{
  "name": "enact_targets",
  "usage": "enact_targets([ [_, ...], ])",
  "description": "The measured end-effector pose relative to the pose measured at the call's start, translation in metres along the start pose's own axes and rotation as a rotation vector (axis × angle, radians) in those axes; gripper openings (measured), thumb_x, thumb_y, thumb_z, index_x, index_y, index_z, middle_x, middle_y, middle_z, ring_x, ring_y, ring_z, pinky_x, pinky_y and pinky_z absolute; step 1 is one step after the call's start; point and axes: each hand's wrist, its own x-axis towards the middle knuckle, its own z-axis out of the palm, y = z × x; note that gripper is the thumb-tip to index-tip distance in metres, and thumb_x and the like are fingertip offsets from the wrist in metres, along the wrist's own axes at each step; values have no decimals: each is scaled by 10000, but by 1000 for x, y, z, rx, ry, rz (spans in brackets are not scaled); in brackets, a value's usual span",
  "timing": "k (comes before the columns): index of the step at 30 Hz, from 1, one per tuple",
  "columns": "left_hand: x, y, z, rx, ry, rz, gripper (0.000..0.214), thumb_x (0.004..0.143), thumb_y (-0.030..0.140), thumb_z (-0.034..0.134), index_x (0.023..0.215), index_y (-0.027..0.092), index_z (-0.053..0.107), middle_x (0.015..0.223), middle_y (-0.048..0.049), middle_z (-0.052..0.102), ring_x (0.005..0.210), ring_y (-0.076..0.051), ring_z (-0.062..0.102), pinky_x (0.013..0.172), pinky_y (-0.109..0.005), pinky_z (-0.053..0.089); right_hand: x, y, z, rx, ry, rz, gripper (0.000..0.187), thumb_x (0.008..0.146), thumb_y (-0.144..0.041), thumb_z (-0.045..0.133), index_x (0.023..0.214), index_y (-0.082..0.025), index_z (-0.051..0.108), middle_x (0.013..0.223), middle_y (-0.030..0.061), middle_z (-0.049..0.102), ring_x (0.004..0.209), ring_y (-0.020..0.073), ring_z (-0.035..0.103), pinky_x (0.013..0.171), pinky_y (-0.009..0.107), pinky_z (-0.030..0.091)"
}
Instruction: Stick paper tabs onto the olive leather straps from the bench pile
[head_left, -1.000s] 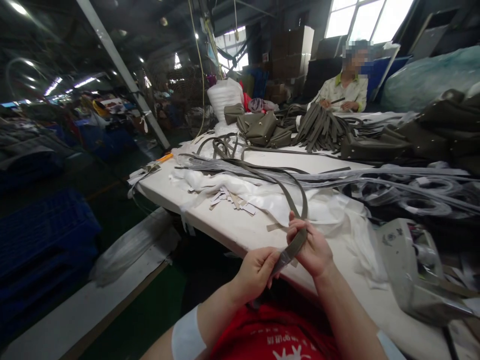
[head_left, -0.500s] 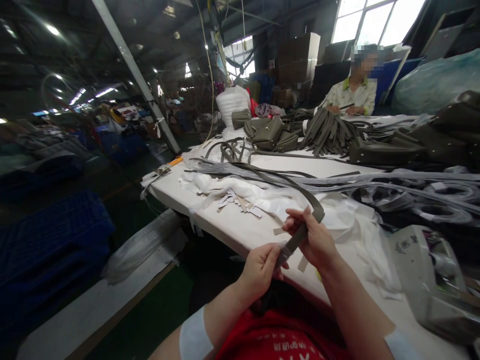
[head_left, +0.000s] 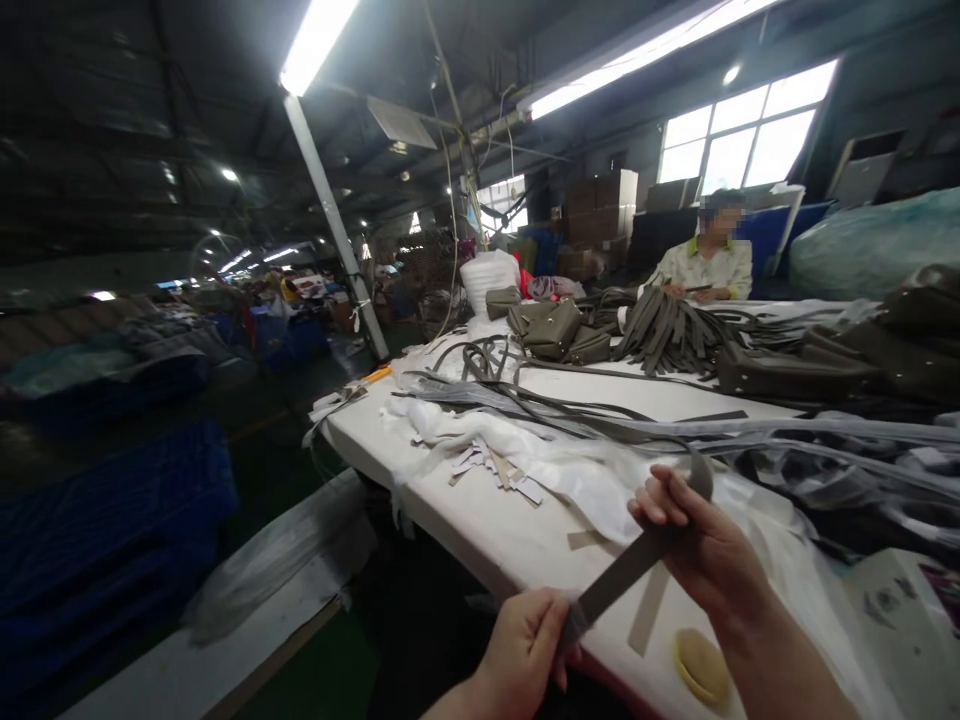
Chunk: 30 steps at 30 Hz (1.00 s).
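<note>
A dark olive strap (head_left: 624, 572) is stretched slantwise between my two hands, over the near edge of the table. My left hand (head_left: 526, 640) pinches its lower end between thumb and fingers, where a shiny piece shows at the grip. Higher up and to the right, my right hand (head_left: 694, 520) has its fingers curled round the strap. Beyond that hand the strap bends over and runs back toward the other straps (head_left: 525, 395) on the table. Beneath my right wrist sits a round yellow-rimmed roll or disc (head_left: 701, 665).
The white table (head_left: 442, 520) carries paper scraps (head_left: 499, 470), white sheeting (head_left: 555, 470) and olive bags (head_left: 551, 328). Plastic-wrapped bundles (head_left: 840, 480) lie to the right. Across the table sits a co-worker (head_left: 705, 265) behind a strap pile (head_left: 667, 330). Blue pallets (head_left: 112, 550) stand at left.
My right hand has moved right and away from my left, so a longer length of strap shows between them. The view has tilted up, and the yellow-rimmed thing shows more fully.
</note>
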Motion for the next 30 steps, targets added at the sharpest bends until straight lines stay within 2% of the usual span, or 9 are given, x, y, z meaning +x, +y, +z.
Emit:
enact_targets([
  [3, 4, 6, 2, -53, 4, 21, 633, 929, 664, 353, 704, 133, 614, 497, -18, 540, 415, -96, 501, 413, -183, 342, -3, 11, 2, -176, -26, -20, 308, 791, -443, 750, 939, -174, 752, 490, -64, 364, 548, 117, 476, 667, 277, 488],
  [5, 9, 17, 3, -105, 30, 39, 614, 925, 659, 374, 738, 130, 623, 504, -17, 548, 398, -96, 493, 399, -187, 338, -9, 27, 6, -307, -17, -30, 400, 801, -553, 699, 953, -189, 766, 541, -14, 491, 640, 161, 552, 682, 301, 486],
  [7, 14, 30, 5, -133, 73, 68, 583, 934, 632, 391, 746, 132, 624, 545, -29, 581, 405, -96, 502, 411, -194, 363, -18, 46, 12, -480, -32, 11, 487, 786, -651, 652, 953, -212, 778, 718, 55, 656, 717, 200, 600, 671, 322, 489],
  [10, 20, 41, 5, -88, 169, 138, 566, 947, 597, 399, 670, 142, 591, 567, -39, 590, 458, -104, 527, 457, -202, 389, -29, 67, 17, -673, -123, 116, 543, 756, -708, 631, 949, -226, 790, 900, 86, 722, 643, 196, 592, 578, 327, 474],
  [14, 16, 34, 2, -63, 85, 93, 550, 940, 600, 414, 659, 152, 563, 442, 26, 469, 370, -80, 431, 410, -192, 324, -21, 57, 11, -441, -13, 108, 347, 732, -553, 755, 819, -218, 779, 775, 44, 699, 739, 199, 631, 713, 319, 517],
  [17, 11, 25, 1, -78, 8, 47, 545, 933, 604, 432, 703, 139, 599, 471, 13, 524, 392, -82, 474, 414, -179, 338, -6, 35, 4, -271, 83, 48, 312, 710, -503, 796, 774, -201, 749, 620, 4, 619, 721, 173, 617, 741, 290, 514],
  [22, 14, 31, 3, -182, 18, 13, 558, 934, 609, 421, 764, 122, 636, 559, -30, 610, 442, -116, 570, 429, -194, 408, -11, 42, 15, -553, -8, 56, 495, 768, -640, 677, 945, -189, 777, 816, 72, 723, 810, 203, 634, 753, 300, 497],
  [25, 19, 40, 3, -200, 109, 69, 547, 926, 606, 444, 709, 131, 607, 611, -42, 640, 462, -114, 583, 453, -201, 435, -29, 64, 25, -672, -135, 156, 562, 797, -695, 590, 1008, -208, 774, 865, 71, 738, 653, 173, 596, 626, 303, 481],
  [30, 15, 30, -4, -146, 87, 38, 548, 915, 618, 455, 640, 155, 553, 441, 26, 515, 357, -76, 460, 394, -176, 333, -28, 62, 18, -362, -101, 199, 369, 756, -471, 748, 1015, -208, 753, 861, 50, 713, 766, 190, 616, 687, 304, 484],
])
